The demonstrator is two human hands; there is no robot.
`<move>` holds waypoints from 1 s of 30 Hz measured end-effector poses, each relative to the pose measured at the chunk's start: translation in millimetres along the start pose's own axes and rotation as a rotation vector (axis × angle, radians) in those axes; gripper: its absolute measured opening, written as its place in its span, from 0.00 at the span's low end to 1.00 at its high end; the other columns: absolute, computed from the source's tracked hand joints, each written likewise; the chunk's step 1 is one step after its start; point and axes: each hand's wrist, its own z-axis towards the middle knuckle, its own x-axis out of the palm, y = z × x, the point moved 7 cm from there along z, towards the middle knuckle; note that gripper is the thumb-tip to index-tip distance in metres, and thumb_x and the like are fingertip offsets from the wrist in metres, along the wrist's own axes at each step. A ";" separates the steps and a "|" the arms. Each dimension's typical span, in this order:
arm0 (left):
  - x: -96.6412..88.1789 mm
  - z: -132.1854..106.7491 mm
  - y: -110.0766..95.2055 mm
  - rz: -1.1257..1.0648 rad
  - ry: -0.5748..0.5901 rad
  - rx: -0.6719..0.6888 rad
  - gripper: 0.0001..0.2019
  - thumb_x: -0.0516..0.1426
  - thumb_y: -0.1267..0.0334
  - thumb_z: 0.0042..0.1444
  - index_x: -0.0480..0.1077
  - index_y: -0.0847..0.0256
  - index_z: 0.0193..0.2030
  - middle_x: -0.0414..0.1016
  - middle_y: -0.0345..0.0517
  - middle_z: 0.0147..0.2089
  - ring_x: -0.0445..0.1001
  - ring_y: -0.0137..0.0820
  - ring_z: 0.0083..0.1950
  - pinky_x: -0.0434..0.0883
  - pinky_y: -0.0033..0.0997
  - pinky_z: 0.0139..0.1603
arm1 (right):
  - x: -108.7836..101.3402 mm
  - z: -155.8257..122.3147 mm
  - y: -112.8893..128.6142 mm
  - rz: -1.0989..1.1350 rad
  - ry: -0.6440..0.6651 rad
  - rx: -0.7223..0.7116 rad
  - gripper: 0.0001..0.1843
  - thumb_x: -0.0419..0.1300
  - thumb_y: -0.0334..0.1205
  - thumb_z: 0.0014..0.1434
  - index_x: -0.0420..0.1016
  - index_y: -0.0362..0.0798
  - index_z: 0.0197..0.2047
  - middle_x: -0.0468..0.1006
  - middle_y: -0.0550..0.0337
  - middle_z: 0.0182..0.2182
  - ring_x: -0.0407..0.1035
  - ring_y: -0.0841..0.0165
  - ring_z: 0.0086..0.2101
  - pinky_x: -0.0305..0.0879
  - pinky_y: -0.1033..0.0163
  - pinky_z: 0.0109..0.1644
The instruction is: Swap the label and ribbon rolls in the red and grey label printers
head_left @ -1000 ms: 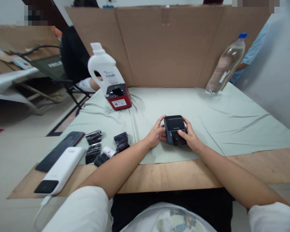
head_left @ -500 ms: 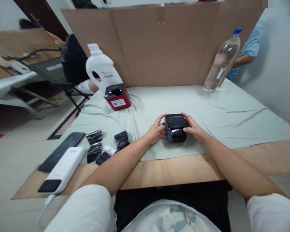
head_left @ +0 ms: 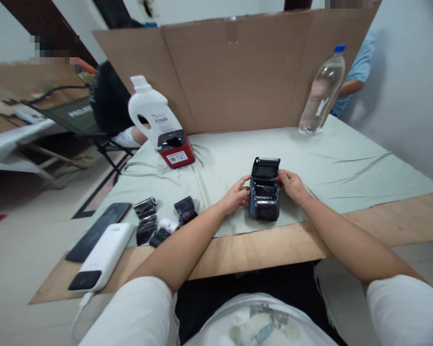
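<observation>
Let the desk [head_left: 252, 250] do the supporting: over its pale cloth [head_left: 231, 149], it should pay to keep the small machine [head_left: 267, 210] low and level, so nothing tips with the lid [head_left: 266, 169] up. Your left hand [head_left: 237, 197] is best used as a brace, firm enough that the body does not twist, while your right hand [head_left: 292, 185] handles the lid lightly and without sideways strain. The machine lies between your two hands, near the front edge of the cloth, lid raised at the back, the hollow [head_left: 265, 189] uncovered in front of it. Your left fingers are at its left side, the forefinger reaching toward the back corner, the others curled lower. Your right fingers are bunched by the lid's lower right corner; you cannot tell from this view whether either set pinches or merely steadies.
</observation>
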 end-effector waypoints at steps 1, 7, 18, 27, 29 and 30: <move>-0.2 -0.5 0.5 0.038 -0.016 0.013 0.35 0.57 0.67 0.45 0.58 0.54 0.63 0.65 0.32 0.28 0.64 0.21 0.23 0.61 0.20 0.24 | 0.3 0.5 -0.7 -0.046 -0.001 -0.004 0.36 0.46 0.77 0.53 0.67 0.49 0.26 0.71 0.60 0.21 0.65 0.67 0.24 0.64 0.62 0.31; -9.2 -8.8 -20.9 0.713 -0.320 0.206 0.17 0.51 0.59 0.59 0.73 0.60 0.51 0.71 0.43 0.30 0.71 0.33 0.34 0.70 0.36 0.42 | 6.3 0.5 -2.4 -0.204 0.006 -0.064 0.31 0.48 0.70 0.55 0.65 0.50 0.23 0.69 0.62 0.20 0.63 0.68 0.25 0.59 0.62 0.32; -11.8 -21.4 -42.2 0.889 -0.501 0.384 0.06 0.54 0.62 0.58 0.70 0.60 0.37 0.72 0.44 0.35 0.69 0.32 0.35 0.68 0.34 0.43 | 11.4 0.9 -2.4 -0.288 0.044 -0.138 0.21 0.51 0.58 0.57 0.65 0.50 0.24 0.69 0.63 0.21 0.62 0.68 0.26 0.57 0.62 0.33; 45.7 6.8 -66.2 1.258 -0.014 0.434 0.04 0.61 0.69 0.46 0.76 0.56 0.29 0.77 0.48 0.33 0.69 0.42 0.43 0.63 0.43 0.55 | 15.1 6.8 -7.5 -0.272 0.082 -0.143 0.22 0.48 0.58 0.59 0.65 0.50 0.25 0.71 0.62 0.22 0.63 0.68 0.27 0.58 0.63 0.33; 50.6 23.3 -62.5 1.324 0.033 0.320 0.06 0.65 0.71 0.38 0.73 0.58 0.21 0.73 0.49 0.27 0.69 0.46 0.44 0.62 0.45 0.56 | 15.4 7.4 -8.4 -0.265 0.086 -0.144 0.22 0.49 0.58 0.59 0.65 0.51 0.25 0.71 0.62 0.22 0.64 0.67 0.26 0.59 0.63 0.33; 52.7 30.4 -60.4 1.353 0.034 0.260 0.09 0.67 0.72 0.35 0.71 0.59 0.18 0.71 0.50 0.25 0.69 0.49 0.46 0.61 0.46 0.57 | 15.5 7.8 -9.0 -0.259 0.089 -0.144 0.22 0.49 0.58 0.59 0.65 0.50 0.25 0.71 0.62 0.22 0.64 0.67 0.26 0.59 0.63 0.33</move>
